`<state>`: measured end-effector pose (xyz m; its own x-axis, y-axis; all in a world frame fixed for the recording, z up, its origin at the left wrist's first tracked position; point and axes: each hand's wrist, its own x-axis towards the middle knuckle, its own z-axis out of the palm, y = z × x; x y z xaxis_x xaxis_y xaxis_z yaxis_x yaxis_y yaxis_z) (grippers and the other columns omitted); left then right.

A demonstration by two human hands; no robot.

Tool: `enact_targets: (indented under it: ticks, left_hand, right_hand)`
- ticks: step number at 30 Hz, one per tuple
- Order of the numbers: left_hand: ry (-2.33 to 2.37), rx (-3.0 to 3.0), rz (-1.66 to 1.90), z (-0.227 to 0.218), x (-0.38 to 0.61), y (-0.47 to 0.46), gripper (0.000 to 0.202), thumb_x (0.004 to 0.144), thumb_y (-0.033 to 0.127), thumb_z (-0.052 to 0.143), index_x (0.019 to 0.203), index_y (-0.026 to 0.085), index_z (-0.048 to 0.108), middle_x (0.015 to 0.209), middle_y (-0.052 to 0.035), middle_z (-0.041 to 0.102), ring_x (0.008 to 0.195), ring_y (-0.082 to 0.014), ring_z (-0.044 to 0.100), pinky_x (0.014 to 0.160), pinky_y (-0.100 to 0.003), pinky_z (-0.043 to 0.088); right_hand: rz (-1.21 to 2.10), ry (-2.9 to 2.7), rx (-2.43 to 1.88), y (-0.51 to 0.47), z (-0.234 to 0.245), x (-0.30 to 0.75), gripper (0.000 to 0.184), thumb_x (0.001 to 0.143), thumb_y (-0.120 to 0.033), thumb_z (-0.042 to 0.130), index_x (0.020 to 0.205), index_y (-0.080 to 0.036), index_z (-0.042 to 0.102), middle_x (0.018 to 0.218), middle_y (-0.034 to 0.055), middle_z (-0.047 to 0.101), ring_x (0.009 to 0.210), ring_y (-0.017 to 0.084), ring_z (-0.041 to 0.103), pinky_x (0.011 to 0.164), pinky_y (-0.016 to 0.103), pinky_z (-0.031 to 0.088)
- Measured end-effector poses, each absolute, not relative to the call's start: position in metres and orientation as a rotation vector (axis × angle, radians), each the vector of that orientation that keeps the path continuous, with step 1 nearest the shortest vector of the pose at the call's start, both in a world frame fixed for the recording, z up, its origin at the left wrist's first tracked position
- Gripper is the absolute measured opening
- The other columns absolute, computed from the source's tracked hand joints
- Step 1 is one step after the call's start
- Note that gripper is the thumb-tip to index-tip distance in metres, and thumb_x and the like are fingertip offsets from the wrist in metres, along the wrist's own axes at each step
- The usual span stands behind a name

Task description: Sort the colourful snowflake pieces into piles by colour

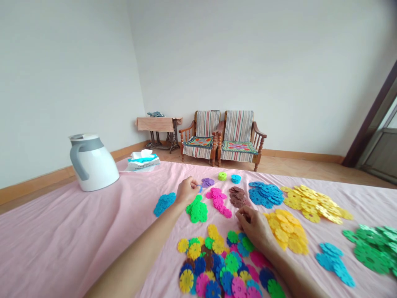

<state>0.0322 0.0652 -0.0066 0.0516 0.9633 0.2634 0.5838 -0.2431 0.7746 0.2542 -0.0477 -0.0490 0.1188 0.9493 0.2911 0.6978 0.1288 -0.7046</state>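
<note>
My left hand (187, 191) is closed in a pinch on a blue notched disc (200, 189), of which only an edge shows. It hovers between the purple discs (207, 182) and the bright green pile (197, 209). Curled fingers of my right hand (252, 222) hang beside the brown discs (237, 196) and the yellow-orange pile (287, 231); anything in them is hidden. A mixed heap of notched discs (223, 269) in many colours lies between my forearms. Pink discs (218, 201) lie between the two hands.
More sorted piles lie around: blue (266, 194), yellow (313, 203), dark green (374, 248) and light blue (333, 263). On the pink cloth (93, 231) stand a white jug (94, 163) and a tissue box (143, 161). Two wooden armchairs (238, 142) stand behind.
</note>
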Motion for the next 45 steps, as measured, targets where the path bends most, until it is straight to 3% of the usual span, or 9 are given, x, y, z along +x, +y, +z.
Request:
enact_targets:
  ticks: [5,11,18,22,26,31,36,40,45]
  left_hand:
    - [1.775,1.792,1.138,-0.01,0.016,0.095,0.009,0.067,0.009,0.058,0.07,0.017,0.056,0.062,-0.0016,0.064,0.062,-0.0171,0.061,0.059,-0.025,0.042]
    - [1.792,1.873,1.137,-0.01,0.015,0.087,0.012,0.07,0.01,0.058,0.08,0.016,0.059,0.084,-0.0067,0.067,0.071,-0.0192,0.062,0.069,-0.029,0.044]
    - [1.378,2.138,0.852,0.005,0.025,0.025,0.013,0.068,0.012,0.058,0.077,0.016,0.066,0.072,0.0005,0.066,0.064,-0.0125,0.06,0.06,-0.02,0.045]
    - [1.019,2.366,0.54,0.015,0.028,-0.018,0.02,0.069,0.01,0.053,0.079,0.016,0.069,0.074,-0.0004,0.064,0.064,-0.0117,0.057,0.059,-0.02,0.043]
    - [0.991,2.519,0.447,0.016,0.031,-0.041,0.027,0.066,0.008,0.057,0.087,0.019,0.07,0.079,-0.0015,0.059,0.072,-0.0141,0.055,0.065,-0.022,0.043]
    - [0.969,2.612,0.437,0.008,0.033,-0.043,0.023,0.068,0.01,0.059,0.087,0.019,0.067,0.082,-0.0016,0.057,0.081,-0.0166,0.054,0.072,-0.024,0.043]
    - [0.96,2.56,0.507,0.003,0.033,-0.042,0.016,0.067,0.006,0.057,0.078,0.017,0.062,0.08,-0.0007,0.058,0.076,-0.014,0.055,0.067,-0.021,0.043]
    - [1.053,2.507,0.651,-0.001,0.029,-0.038,0.015,0.073,0.007,0.051,0.078,0.017,0.06,0.079,-0.0007,0.058,0.069,-0.0121,0.056,0.063,-0.021,0.043]
    - [1.221,2.657,0.897,-0.005,0.015,-0.025,0.016,0.084,0.012,0.044,0.084,0.018,0.058,0.085,-0.0034,0.06,0.083,-0.016,0.057,0.074,-0.026,0.044]
  right_hand:
    - [0.419,-1.643,-1.629,-0.046,-0.051,0.255,0.022,0.081,-0.032,0.042,0.064,-0.022,0.053,0.048,-0.0027,0.06,0.047,0.015,0.057,0.047,0.024,0.036]
    - [0.423,-1.644,-1.641,-0.046,-0.05,0.255,0.02,0.08,-0.03,0.043,0.064,-0.022,0.053,0.049,-0.0027,0.061,0.047,0.014,0.057,0.047,0.023,0.036]
    - [0.418,-1.649,-1.646,-0.048,-0.048,0.254,0.022,0.08,-0.029,0.042,0.064,-0.022,0.054,0.049,-0.0025,0.061,0.046,0.013,0.056,0.048,0.023,0.034]
    - [0.414,-1.655,-1.646,-0.048,-0.05,0.255,0.022,0.081,-0.031,0.042,0.065,-0.022,0.054,0.049,-0.0026,0.06,0.047,0.014,0.056,0.048,0.023,0.033]
    - [0.406,-1.66,-1.652,-0.048,-0.051,0.254,0.022,0.081,-0.031,0.041,0.066,-0.022,0.054,0.05,-0.0024,0.061,0.048,0.014,0.057,0.048,0.023,0.033]
    - [0.397,-1.66,-1.661,-0.048,-0.048,0.253,0.022,0.081,-0.03,0.041,0.065,-0.022,0.054,0.049,-0.0025,0.06,0.047,0.014,0.056,0.048,0.023,0.033]
    - [0.386,-1.669,-1.665,-0.049,-0.047,0.254,0.021,0.08,-0.03,0.041,0.065,-0.022,0.054,0.05,-0.0024,0.06,0.049,0.014,0.056,0.048,0.023,0.033]
    - [0.378,-1.686,-1.668,-0.052,-0.043,0.252,0.02,0.08,-0.028,0.042,0.065,-0.022,0.054,0.052,-0.0022,0.059,0.05,0.014,0.055,0.05,0.023,0.034]
    - [0.394,-1.878,-1.579,-0.066,-0.025,0.234,0.015,0.076,-0.025,0.049,0.066,-0.02,0.058,0.062,-0.0003,0.06,0.06,0.014,0.056,0.058,0.024,0.038]
